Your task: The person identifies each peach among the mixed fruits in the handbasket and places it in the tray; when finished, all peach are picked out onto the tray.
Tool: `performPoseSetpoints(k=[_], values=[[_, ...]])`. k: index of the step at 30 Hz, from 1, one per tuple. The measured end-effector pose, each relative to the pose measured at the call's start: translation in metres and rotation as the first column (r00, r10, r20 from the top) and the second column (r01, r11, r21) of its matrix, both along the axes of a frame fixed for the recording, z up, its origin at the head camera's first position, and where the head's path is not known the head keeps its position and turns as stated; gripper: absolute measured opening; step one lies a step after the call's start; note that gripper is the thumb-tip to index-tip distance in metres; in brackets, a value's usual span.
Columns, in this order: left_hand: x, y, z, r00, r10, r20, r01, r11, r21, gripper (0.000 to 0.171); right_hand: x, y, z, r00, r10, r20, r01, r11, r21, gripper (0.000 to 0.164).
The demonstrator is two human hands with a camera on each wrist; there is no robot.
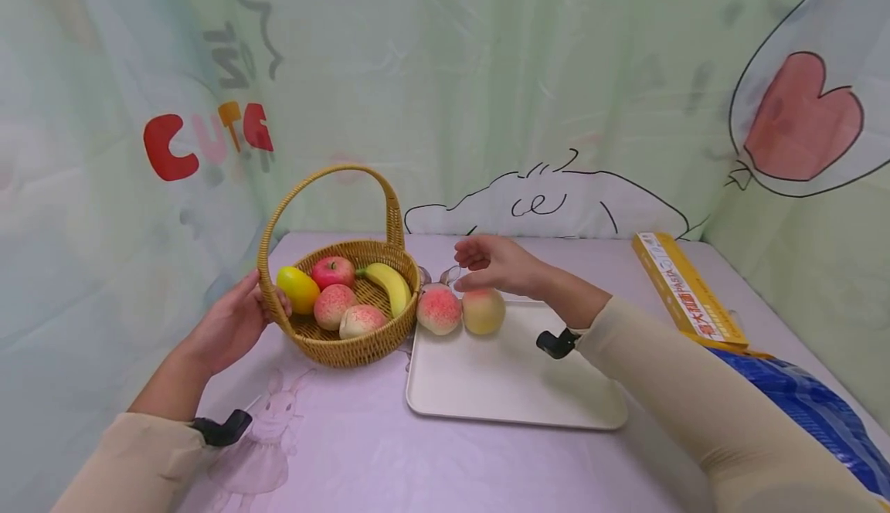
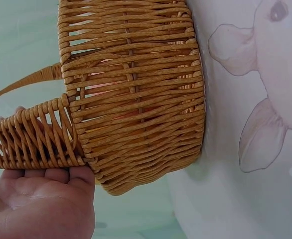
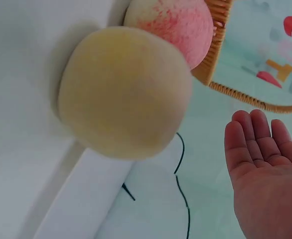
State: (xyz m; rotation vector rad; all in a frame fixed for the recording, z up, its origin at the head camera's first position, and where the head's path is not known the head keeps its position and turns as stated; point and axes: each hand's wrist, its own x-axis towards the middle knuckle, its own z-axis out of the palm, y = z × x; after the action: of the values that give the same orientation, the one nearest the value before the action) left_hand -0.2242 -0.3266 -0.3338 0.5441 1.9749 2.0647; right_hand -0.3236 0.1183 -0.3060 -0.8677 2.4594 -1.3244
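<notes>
My left hand (image 1: 232, 326) grips the wicker basket (image 1: 358, 351) at the near foot of its handle (image 2: 31, 137), fingers passing behind the weave. Inside the basket lie a red apple (image 1: 334, 272), a banana (image 1: 391, 287), a yellow mango-like fruit (image 1: 299, 290) and two peaches (image 1: 336, 306). Over the tray's far left corner hovers my right hand (image 1: 504, 266), palm turned toward the basket, nothing in it. Just below it on the tray (image 1: 514, 389) sit a pink peach (image 1: 439, 310) and a pale yellow peach (image 3: 123, 94), side by side.
A yellow pasta box (image 1: 688, 289) lies at the back right of the table. In front of it is a blue plastic bag (image 1: 799, 405), partly behind my right sleeve. Printed curtains (image 1: 487, 73) hang close behind and along both sides.
</notes>
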Motion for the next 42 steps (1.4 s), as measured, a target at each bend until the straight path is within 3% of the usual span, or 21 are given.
performPoseSetpoints(k=[6,12,23,28,34,42], values=[[-0.001,0.0,0.001,1.0,0.017,0.002,-0.017,1.0,-0.012,0.04,0.002,-0.024,0.009,0.997,0.076,0.001,-0.076,0.997,0.004,0.067],[-0.001,0.002,-0.001,0.999,0.04,0.017,-0.039,0.999,-0.011,0.04,0.003,-0.051,0.016,0.984,0.17,-0.052,-0.168,0.984,0.053,0.066],[-0.003,0.003,-0.001,0.998,0.054,0.027,-0.054,0.998,-0.023,0.044,-0.002,-0.088,0.026,0.97,0.233,-0.073,-0.214,0.955,0.204,0.07],[-0.003,-0.001,0.0,0.999,0.033,0.023,-0.033,0.999,-0.008,0.044,-0.003,-0.11,0.022,0.96,0.277,-0.044,-0.255,0.929,0.267,0.069],[-0.001,-0.005,-0.002,0.999,0.032,0.025,-0.032,0.999,0.005,0.043,-0.005,-0.138,0.005,0.949,0.315,0.002,-0.3,0.903,0.309,0.071],[-0.005,0.0,-0.002,0.999,0.045,0.024,-0.045,0.999,-0.01,0.043,-0.004,-0.162,-0.001,0.94,0.341,-0.025,-0.287,0.827,0.483,0.067]])
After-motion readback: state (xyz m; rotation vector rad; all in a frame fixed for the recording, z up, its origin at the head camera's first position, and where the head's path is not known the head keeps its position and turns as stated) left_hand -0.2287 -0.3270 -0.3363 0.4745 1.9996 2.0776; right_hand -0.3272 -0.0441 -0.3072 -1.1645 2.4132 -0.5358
